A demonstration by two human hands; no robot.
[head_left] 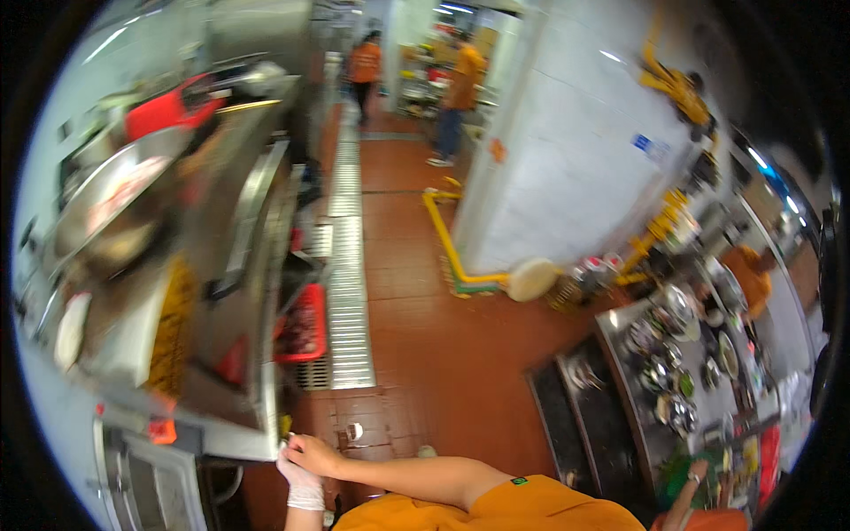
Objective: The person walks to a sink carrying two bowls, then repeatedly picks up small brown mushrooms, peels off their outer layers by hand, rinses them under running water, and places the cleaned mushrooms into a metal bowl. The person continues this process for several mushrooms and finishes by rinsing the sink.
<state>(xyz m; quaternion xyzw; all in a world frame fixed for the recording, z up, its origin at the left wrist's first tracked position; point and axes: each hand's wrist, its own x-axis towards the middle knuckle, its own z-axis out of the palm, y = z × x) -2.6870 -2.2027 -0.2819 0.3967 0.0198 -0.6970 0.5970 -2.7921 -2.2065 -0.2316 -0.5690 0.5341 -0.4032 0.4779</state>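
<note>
At the lower edge, my left hand point(301, 485) wears a thin white glove point(305, 499) that reaches the wrist. My bare right hand point(316, 456) crosses over to it, its fingers closed on the glove near the fingers of the left hand. The left fingers are mostly covered, so their pose cannot be made out. Both hands are beside the near corner of a steel counter point(267, 389) on the left.
A large metal bowl point(115, 252) and a red container point(164, 117) are on the left counter. Below it sits a red basket point(315, 323) by a floor drain grate point(352, 310). A yellow pipe point(441, 234) skirts the wall. Steel table point(624, 341) at right; people point(459, 84) work further off.
</note>
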